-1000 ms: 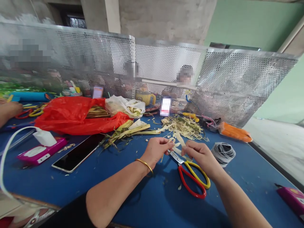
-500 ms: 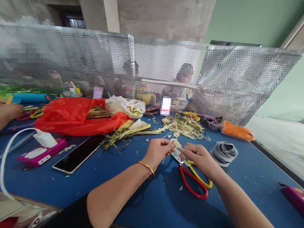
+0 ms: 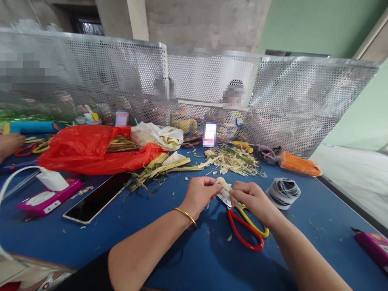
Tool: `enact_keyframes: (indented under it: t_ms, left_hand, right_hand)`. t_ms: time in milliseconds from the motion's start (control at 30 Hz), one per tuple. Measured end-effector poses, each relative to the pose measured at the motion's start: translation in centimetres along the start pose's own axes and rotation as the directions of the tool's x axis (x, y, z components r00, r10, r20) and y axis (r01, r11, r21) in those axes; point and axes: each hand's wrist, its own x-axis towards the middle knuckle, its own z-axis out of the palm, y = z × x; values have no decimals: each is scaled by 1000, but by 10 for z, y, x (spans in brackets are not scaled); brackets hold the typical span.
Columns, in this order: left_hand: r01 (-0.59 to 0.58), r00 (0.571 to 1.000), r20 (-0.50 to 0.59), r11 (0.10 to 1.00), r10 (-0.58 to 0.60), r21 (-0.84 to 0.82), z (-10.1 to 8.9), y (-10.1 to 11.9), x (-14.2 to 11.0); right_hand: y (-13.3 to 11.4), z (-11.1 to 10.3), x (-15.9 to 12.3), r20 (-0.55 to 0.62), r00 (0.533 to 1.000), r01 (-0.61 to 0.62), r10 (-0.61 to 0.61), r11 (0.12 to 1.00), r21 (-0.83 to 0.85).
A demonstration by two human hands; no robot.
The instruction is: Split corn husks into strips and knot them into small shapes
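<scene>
My left hand [image 3: 200, 196] pinches a pale, husk-like plant strip [image 3: 222, 184] between thumb and fingers. From the other side my right hand [image 3: 251, 200] closes on the lower end of the same strip; its fingertips partly hide it. Scissors [image 3: 245, 234] with one red and one yellow handle lie on the table just under both hands, the blades partly covered. Beyond the hands is a pile of pale shredded strips [image 3: 233, 159]. Left of that pile lies a bundle of longer stalks [image 3: 160, 169].
On the blue table [image 3: 169, 258] are a red plastic bag [image 3: 91, 147], a phone [image 3: 93, 198], a purple power strip [image 3: 51, 198], a wire spool [image 3: 283, 193] and an orange packet [image 3: 298, 163]. A perforated metal screen [image 3: 209, 76] stands behind. Another person's hand [image 3: 10, 144] is far left.
The whole view has shifted slightly, so things appear a little further left. Both hands keep their grip on the plant strip, with only slight finger movement. The scissors stay on the table.
</scene>
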Motion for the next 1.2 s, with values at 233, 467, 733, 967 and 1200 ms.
enact_keyframes:
  t_ms: [233, 467, 733, 967, 1200]
  left_hand:
    - [-53, 999, -1, 996, 53, 72, 1, -3, 1]
    - [-58, 996, 73, 996, 53, 62, 1, -4, 0]
    - [55, 992, 121, 997, -48, -57, 1, -7, 0]
    - [68, 989, 140, 992, -53, -104, 2, -3, -3]
    - [14, 992, 127, 998, -6, -62, 2, -9, -1]
  right_hand:
    - [3, 1, -1, -39, 999, 26, -31, 993, -117]
    - [2, 0, -1, 2, 998, 60, -60, 992, -111]
    - [3, 1, -1, -17, 999, 40, -43, 985, -165]
    - [5, 2, 0, -13, 1000, 26, -28, 989, -148]
    - [0, 1, 0, 42, 998, -56, 55, 998, 24]
